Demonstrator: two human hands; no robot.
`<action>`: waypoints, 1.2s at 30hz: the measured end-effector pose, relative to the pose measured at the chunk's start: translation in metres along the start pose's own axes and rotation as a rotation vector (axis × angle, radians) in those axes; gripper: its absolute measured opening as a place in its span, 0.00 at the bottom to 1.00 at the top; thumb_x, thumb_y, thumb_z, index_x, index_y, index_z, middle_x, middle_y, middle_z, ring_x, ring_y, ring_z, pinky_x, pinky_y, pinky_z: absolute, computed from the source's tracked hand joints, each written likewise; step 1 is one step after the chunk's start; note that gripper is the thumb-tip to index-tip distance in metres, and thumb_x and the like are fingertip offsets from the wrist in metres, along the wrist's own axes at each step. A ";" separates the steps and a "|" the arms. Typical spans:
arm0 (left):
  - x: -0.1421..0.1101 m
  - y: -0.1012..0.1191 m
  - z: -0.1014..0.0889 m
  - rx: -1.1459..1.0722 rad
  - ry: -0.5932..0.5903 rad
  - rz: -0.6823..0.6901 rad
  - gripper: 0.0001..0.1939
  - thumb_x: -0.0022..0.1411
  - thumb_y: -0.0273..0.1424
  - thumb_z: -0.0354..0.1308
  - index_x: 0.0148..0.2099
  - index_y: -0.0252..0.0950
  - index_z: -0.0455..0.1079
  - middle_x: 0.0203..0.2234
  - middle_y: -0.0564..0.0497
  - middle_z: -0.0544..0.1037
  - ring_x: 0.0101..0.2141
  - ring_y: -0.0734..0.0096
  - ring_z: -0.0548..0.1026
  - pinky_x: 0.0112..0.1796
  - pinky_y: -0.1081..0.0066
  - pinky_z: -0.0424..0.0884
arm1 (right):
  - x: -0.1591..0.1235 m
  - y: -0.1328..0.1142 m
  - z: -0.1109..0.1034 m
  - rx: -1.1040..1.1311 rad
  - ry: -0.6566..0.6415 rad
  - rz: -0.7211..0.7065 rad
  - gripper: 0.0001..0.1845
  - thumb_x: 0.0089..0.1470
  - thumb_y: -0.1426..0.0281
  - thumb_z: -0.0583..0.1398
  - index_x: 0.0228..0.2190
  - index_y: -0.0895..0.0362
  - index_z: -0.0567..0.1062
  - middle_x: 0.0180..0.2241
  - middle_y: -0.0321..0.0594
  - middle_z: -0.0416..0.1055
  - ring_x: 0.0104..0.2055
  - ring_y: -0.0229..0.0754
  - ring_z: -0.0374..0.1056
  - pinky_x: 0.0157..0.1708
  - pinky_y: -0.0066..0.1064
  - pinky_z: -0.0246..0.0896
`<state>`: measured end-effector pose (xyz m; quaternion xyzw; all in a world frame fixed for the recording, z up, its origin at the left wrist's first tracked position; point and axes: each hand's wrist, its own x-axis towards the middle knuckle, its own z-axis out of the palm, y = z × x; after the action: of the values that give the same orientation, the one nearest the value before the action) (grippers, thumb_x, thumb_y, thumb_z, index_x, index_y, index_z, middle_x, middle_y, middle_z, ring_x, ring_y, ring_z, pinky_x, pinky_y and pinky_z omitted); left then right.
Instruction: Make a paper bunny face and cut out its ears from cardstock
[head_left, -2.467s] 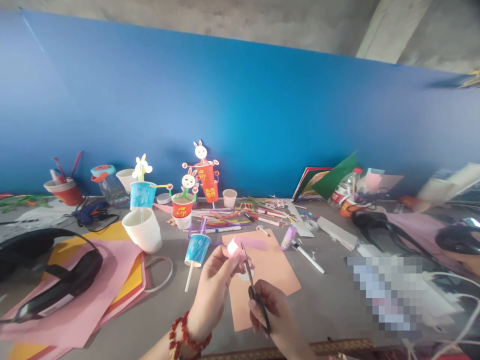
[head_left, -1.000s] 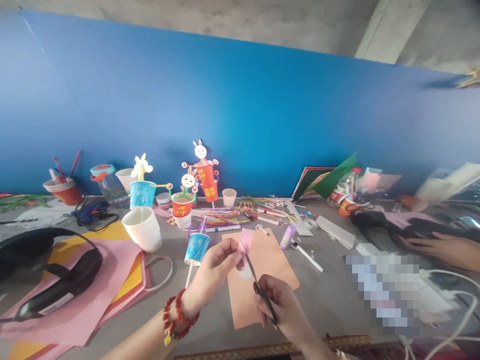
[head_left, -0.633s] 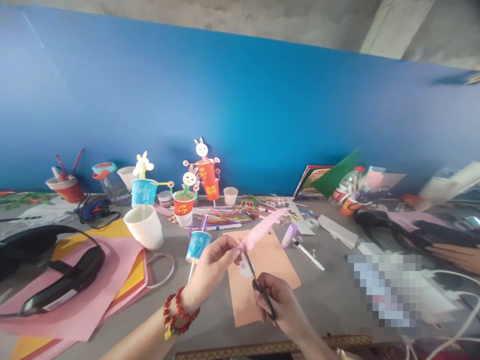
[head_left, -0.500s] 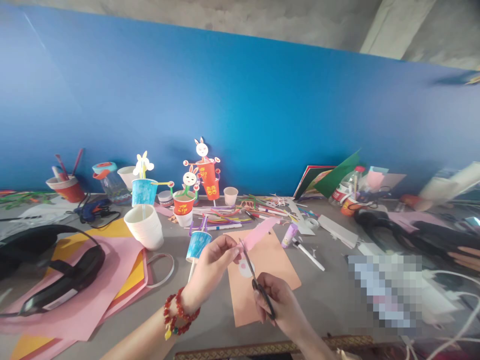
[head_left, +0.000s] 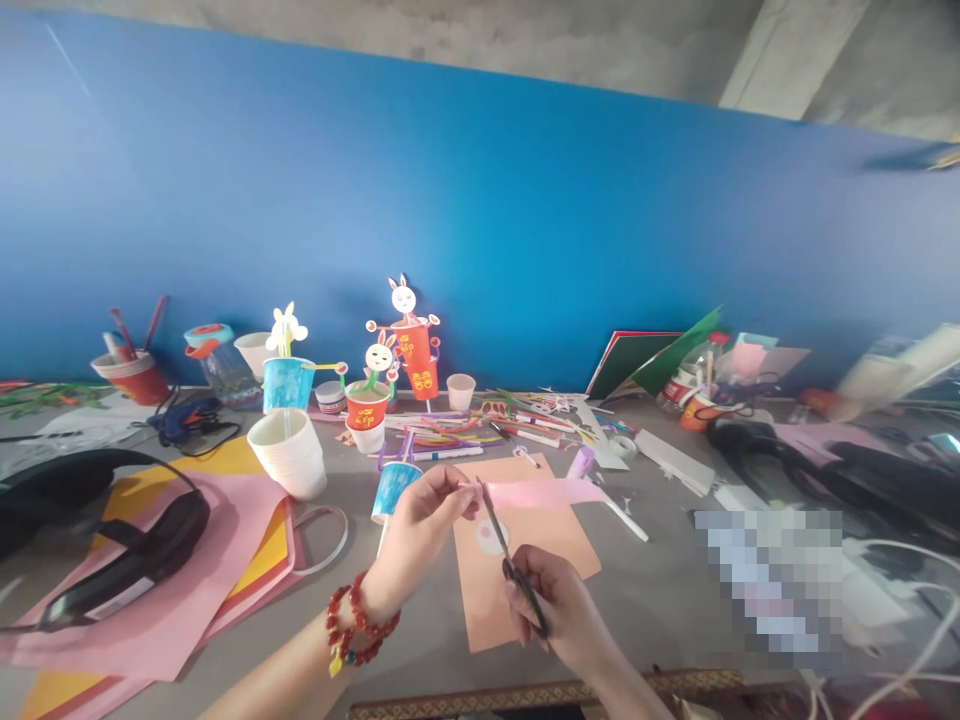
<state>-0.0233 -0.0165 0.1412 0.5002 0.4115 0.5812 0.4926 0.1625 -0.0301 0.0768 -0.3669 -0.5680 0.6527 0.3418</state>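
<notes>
A pink paper strip (head_left: pixel 544 492) is pinched at its left end by my left hand (head_left: pixel 431 515), whose wrist wears red bead bracelets. The strip stretches rightward over an orange paper sheet (head_left: pixel 525 590). My right hand (head_left: pixel 551 600) is closed round the handles of black-handled scissors (head_left: pixel 496 535). Their blades point up and away, with the tips at the strip close to my left fingertips. Below the strip, a white paper disc with a pink spot (head_left: pixel 492 537) lies on the orange sheet. Just left of my left hand stands a blue-painted paper cup (head_left: pixel 396 488).
Behind are rabbit-topped red cups (head_left: pixel 415 350), stacked white cups (head_left: pixel 289 455) and scattered coloured sticks (head_left: pixel 450 430). A purple glue stick (head_left: pixel 581 462) and a white marker (head_left: pixel 626 518) lie right of the sheet. Pink paper (head_left: pixel 180 560) and a black headset (head_left: pixel 112 540) are at left.
The pink strip's free end has swung down to the right, from slanting upward to nearly level. Both hands and the scissors have barely moved.
</notes>
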 end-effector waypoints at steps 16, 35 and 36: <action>-0.011 -0.008 0.016 -0.166 0.073 -0.010 0.13 0.60 0.40 0.67 0.33 0.36 0.72 0.28 0.52 0.76 0.30 0.72 0.71 0.36 0.72 0.69 | 0.001 0.010 -0.001 -0.009 -0.004 0.007 0.30 0.49 0.41 0.64 0.24 0.54 0.63 0.12 0.30 0.66 0.10 0.27 0.47 0.12 0.22 0.38; -0.004 -0.006 0.016 -0.158 0.029 -0.013 0.11 0.60 0.38 0.67 0.33 0.36 0.73 0.30 0.52 0.76 0.30 0.71 0.72 0.36 0.72 0.70 | 0.002 0.002 -0.001 0.075 0.028 -0.021 0.30 0.46 0.43 0.66 0.25 0.54 0.64 0.13 0.29 0.67 0.11 0.28 0.53 0.11 0.22 0.42; -0.003 -0.007 0.016 -0.165 0.020 -0.015 0.10 0.60 0.37 0.67 0.33 0.37 0.73 0.30 0.52 0.76 0.30 0.71 0.72 0.36 0.72 0.70 | 0.003 0.002 -0.001 0.075 0.037 -0.018 0.29 0.46 0.43 0.66 0.25 0.55 0.64 0.13 0.29 0.67 0.11 0.28 0.54 0.12 0.21 0.42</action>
<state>-0.0061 -0.0182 0.1366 0.4492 0.3707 0.6143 0.5323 0.1621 -0.0276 0.0748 -0.3607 -0.5401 0.6634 0.3716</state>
